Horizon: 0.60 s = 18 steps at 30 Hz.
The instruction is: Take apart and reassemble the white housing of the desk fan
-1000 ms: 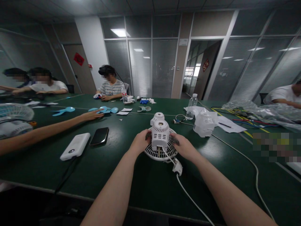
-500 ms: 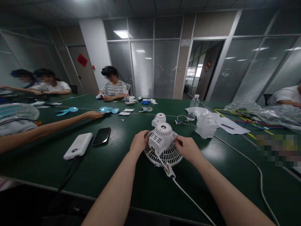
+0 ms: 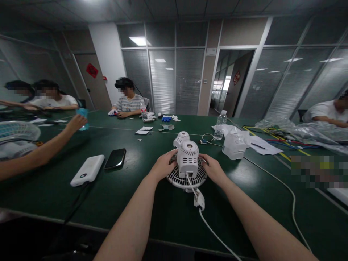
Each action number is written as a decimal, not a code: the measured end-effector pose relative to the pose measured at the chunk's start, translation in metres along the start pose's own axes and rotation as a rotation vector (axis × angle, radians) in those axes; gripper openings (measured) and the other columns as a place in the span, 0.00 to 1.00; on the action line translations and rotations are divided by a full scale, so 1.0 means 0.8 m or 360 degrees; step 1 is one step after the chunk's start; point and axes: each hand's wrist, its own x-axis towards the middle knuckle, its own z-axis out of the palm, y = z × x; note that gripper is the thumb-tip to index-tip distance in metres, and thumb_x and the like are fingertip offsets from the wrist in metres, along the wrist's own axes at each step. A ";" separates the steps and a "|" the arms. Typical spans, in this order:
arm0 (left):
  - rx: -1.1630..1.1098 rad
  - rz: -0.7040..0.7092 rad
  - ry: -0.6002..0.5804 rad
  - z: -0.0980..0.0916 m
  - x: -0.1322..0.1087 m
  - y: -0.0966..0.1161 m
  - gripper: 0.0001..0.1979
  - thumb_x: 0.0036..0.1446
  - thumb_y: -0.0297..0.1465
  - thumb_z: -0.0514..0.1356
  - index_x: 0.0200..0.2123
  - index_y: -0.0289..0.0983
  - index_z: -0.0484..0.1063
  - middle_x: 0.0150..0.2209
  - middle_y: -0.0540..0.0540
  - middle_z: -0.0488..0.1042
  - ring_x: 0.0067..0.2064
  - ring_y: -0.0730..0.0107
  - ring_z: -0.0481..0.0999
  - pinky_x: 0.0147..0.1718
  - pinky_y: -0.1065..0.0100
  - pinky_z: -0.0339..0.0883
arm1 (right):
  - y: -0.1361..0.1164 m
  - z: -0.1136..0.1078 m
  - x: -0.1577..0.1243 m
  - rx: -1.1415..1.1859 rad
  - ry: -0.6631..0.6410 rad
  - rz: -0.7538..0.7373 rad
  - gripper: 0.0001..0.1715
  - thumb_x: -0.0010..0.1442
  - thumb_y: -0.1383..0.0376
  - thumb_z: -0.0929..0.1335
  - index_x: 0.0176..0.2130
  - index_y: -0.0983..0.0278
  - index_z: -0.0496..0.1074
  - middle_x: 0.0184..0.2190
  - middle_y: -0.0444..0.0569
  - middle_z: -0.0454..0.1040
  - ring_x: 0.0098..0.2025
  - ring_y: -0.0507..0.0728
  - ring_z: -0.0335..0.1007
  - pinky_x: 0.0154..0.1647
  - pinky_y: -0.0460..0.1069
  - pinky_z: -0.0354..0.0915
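Note:
A white electric fan head lies face down on the green table in front of me, its round wire grille (image 3: 174, 181) underneath and its vented motor housing (image 3: 188, 157) on top. My left hand (image 3: 164, 166) holds the fan from the left, fingers curled at the housing's base; my right hand (image 3: 213, 169) grips it from the right. Some fingertips are hidden behind the housing. From its near side runs a white cable (image 3: 214, 224) with a white connector (image 3: 199, 199). Just behind stands another small white vented housing (image 3: 181, 139).
Left of me lie a white power bank (image 3: 88, 169) and a black phone (image 3: 115, 158). A plastic bottle (image 3: 220, 125), a wrapped white part (image 3: 235, 145) and paper with a pen (image 3: 265, 145) are at right. A co-worker's hand (image 3: 76, 123) holds blue fan blades (image 3: 83, 117).
The housing has turned so its vented side faces me, and both hands have closed in around it. The co-worker's arm has drawn back left, lifting the blue blades off the table.

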 end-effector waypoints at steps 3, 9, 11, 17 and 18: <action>0.0157 0.0091 -0.0040 -0.005 -0.002 -0.006 0.25 0.54 0.33 0.59 0.56 0.41 0.66 0.58 0.44 0.67 0.59 0.56 0.65 0.59 0.57 0.58 | -0.012 -0.008 -0.002 0.0107 0.0204 0.0060 0.17 0.61 0.67 0.59 0.47 0.63 0.71 0.45 0.51 0.76 0.49 0.58 0.73 0.53 0.55 0.66; 0.0254 0.0147 0.0012 -0.014 -0.008 0.000 0.23 0.50 0.40 0.63 0.50 0.42 0.71 0.47 0.45 0.71 0.50 0.57 0.70 0.51 0.58 0.65 | -0.073 -0.005 -0.028 0.0110 0.0321 0.0087 0.32 0.59 0.51 0.64 0.59 0.60 0.58 0.51 0.53 0.71 0.47 0.61 0.73 0.47 0.56 0.69; 0.0190 0.0166 0.0024 -0.015 -0.010 0.004 0.22 0.50 0.42 0.64 0.47 0.42 0.72 0.45 0.46 0.71 0.47 0.60 0.72 0.48 0.61 0.67 | -0.085 0.005 -0.035 -0.0043 0.0301 0.0049 0.45 0.53 0.50 0.69 0.63 0.60 0.51 0.58 0.55 0.64 0.55 0.65 0.67 0.54 0.59 0.65; 0.0031 0.0070 0.0098 -0.015 -0.010 0.006 0.12 0.56 0.39 0.59 0.41 0.42 0.74 0.39 0.49 0.72 0.36 0.69 0.73 0.37 0.68 0.68 | -0.081 0.014 -0.037 -0.0289 0.0156 0.0167 0.58 0.49 0.62 0.71 0.68 0.60 0.37 0.61 0.59 0.57 0.60 0.68 0.60 0.59 0.62 0.60; 0.0020 0.0022 0.0154 -0.015 -0.009 0.004 0.11 0.58 0.38 0.58 0.41 0.42 0.74 0.39 0.49 0.73 0.36 0.70 0.73 0.37 0.68 0.68 | -0.078 0.011 -0.036 -0.0286 0.0122 0.0191 0.58 0.50 0.62 0.71 0.68 0.59 0.36 0.61 0.59 0.58 0.60 0.68 0.61 0.59 0.62 0.61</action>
